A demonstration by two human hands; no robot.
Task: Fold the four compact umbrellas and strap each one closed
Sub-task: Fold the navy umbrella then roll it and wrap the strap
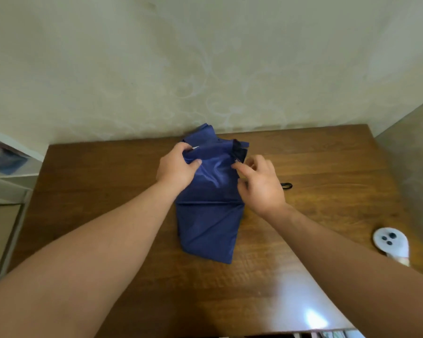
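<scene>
A dark blue compact umbrella point(210, 215) lies collapsed on the wooden table point(327, 167), its loose fabric bunched and its far end towards the wall. My left hand point(177, 167) grips a fold of the fabric near the far left end, thumb and fingers pinched round it. At the umbrella's right edge my right hand point(261, 184) hovers with loosely curled fingers, its fingertips at the fabric near a darker flap point(239, 151). Whether it holds anything I cannot tell. Only this one umbrella is in view.
A small black loop point(286, 185) lies on the table just right of my right hand. A white object with dark dots point(391, 241) sits near the right edge. A wall stands right behind the table, and shelving point(7, 167) is at the left.
</scene>
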